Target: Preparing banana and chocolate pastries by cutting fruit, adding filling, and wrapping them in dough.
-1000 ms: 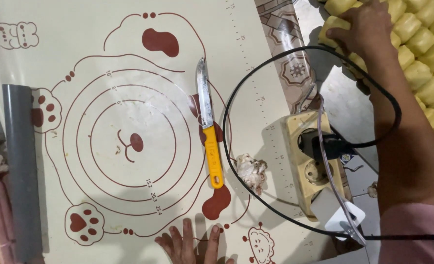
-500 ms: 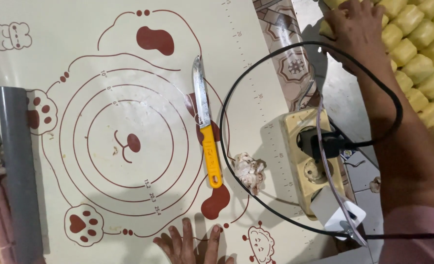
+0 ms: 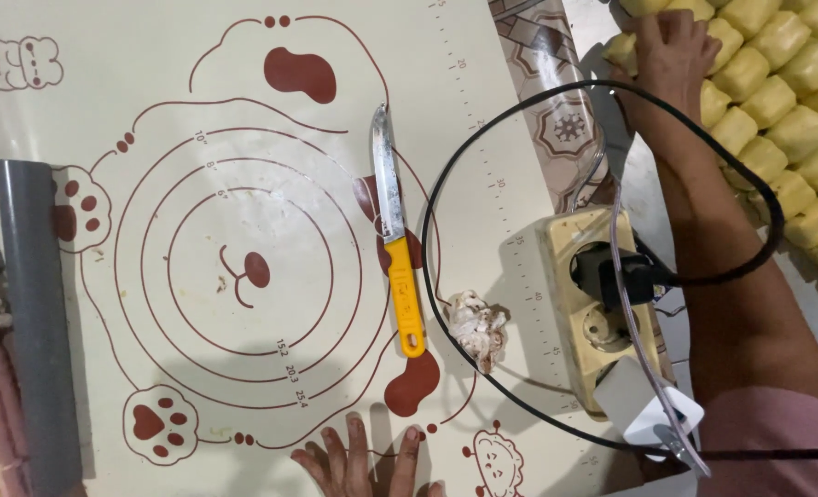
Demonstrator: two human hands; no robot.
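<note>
The right hand (image 3: 671, 51) reached to the far right, its fingers curled down over the yellow dough pieces (image 3: 777, 101) packed in close rows there, though whether it gripped one could not be told. The left hand (image 3: 363, 460) lay flat, fingers spread, on the near edge of the baking mat (image 3: 197, 110), seemingly steadying it on the tabletop. A yellow-handled knife (image 3: 395, 239) rested on the mat between the hands, within easy reach. A grey roller (image 3: 31, 313) lay at the left, and a power strip (image 3: 593, 294) sat beside the mat with a black cable (image 3: 436, 212) looping over it.
</note>
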